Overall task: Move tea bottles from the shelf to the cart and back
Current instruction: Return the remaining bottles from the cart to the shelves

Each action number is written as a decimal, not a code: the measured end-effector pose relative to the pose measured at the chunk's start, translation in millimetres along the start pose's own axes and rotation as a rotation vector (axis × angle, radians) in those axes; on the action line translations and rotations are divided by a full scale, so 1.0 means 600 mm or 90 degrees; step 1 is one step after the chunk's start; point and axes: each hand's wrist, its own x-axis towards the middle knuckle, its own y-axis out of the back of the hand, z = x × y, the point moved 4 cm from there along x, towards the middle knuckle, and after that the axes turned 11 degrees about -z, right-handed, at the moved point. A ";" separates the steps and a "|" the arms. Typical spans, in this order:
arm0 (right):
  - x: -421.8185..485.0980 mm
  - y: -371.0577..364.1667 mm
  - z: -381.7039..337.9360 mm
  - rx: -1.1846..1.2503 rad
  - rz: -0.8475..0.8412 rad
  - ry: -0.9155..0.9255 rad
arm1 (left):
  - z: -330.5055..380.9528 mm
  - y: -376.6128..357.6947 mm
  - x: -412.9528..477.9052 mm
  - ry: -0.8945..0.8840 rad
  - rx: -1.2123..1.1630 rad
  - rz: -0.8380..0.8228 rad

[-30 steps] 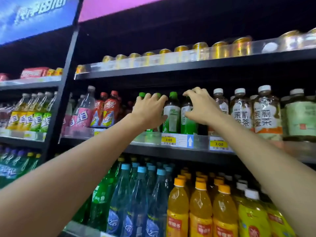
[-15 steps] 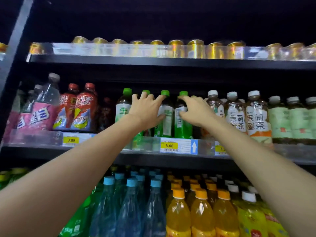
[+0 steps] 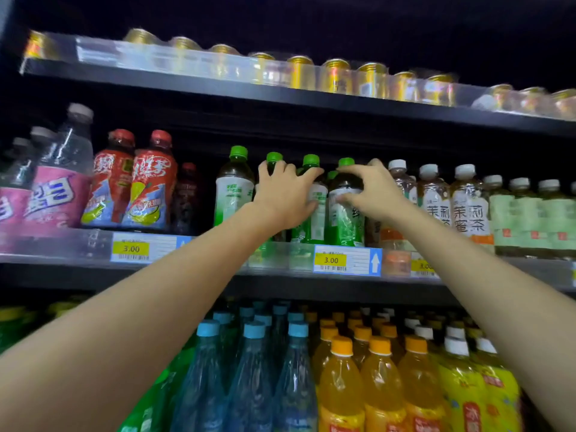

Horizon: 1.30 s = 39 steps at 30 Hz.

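Green-capped tea bottles stand in a row on the middle shelf (image 3: 218, 277). My left hand (image 3: 282, 196) covers the second bottle (image 3: 274, 157), and its thumb and index finger close around the third bottle (image 3: 308, 226). My right hand (image 3: 372, 191) pinches the dark shoulder of the fourth bottle (image 3: 344, 227), thumb below and fingers above. These bottles stand on the shelf. The first green tea bottle (image 3: 233, 194) stands untouched to the left of my hands. No cart is in view.
White-capped jasmine tea bottles (image 3: 467, 210) stand directly right of my right hand and red bottles (image 3: 149, 188) to the left. Gold cans (image 3: 336, 76) line the top shelf. Blue water bottles (image 3: 249, 385) and orange drinks (image 3: 343, 388) fill the shelf below. A price strip (image 3: 343, 260) fronts the ledge.
The view has swung right and tilted, so the shelves now slant. Both hands stay on the green tea bottles, and the right fingers have curled closer around the fourth bottle's shoulder.
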 end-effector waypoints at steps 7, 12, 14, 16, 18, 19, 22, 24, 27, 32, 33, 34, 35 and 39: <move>0.013 0.011 0.013 0.062 -0.051 0.033 | -0.005 0.007 0.007 -0.002 0.004 -0.016; 0.014 -0.003 0.017 0.050 -0.005 0.013 | 0.000 0.008 0.012 0.008 -0.004 -0.022; 0.014 -0.006 0.017 0.047 0.005 0.006 | 0.003 0.007 0.012 0.011 -0.003 -0.022; 0.014 -0.004 0.017 0.075 -0.006 0.027 | 0.003 0.009 0.013 0.015 -0.001 -0.028; 0.013 -0.002 0.019 0.095 -0.024 0.047 | 0.003 0.011 0.014 0.017 -0.012 -0.034; 0.013 -0.001 0.019 0.100 -0.029 0.054 | 0.004 0.010 0.015 0.017 -0.024 -0.034; 0.013 0.000 0.020 0.106 -0.037 0.067 | 0.011 0.007 0.017 0.018 -0.058 -0.036; 0.014 0.000 0.023 0.099 -0.040 0.069 | 0.013 0.005 0.017 0.026 -0.052 -0.033; 0.014 0.008 0.029 0.087 -0.026 0.084 | 0.014 0.008 0.017 0.040 -0.028 -0.024; 0.018 0.020 0.032 0.083 -0.031 0.084 | 0.022 0.008 0.023 0.051 0.014 -0.008; 0.017 0.019 0.031 0.081 -0.032 0.085 | 0.024 0.007 0.023 0.052 0.016 -0.001; 0.017 0.019 0.030 0.077 -0.030 0.086 | 0.025 0.006 0.023 0.055 0.017 0.005; 0.016 0.019 0.030 0.073 -0.026 0.086 | 0.025 0.004 0.024 0.059 0.016 0.007; 0.013 0.015 0.028 0.060 -0.007 0.077 | 0.026 0.001 0.028 0.093 0.021 -0.002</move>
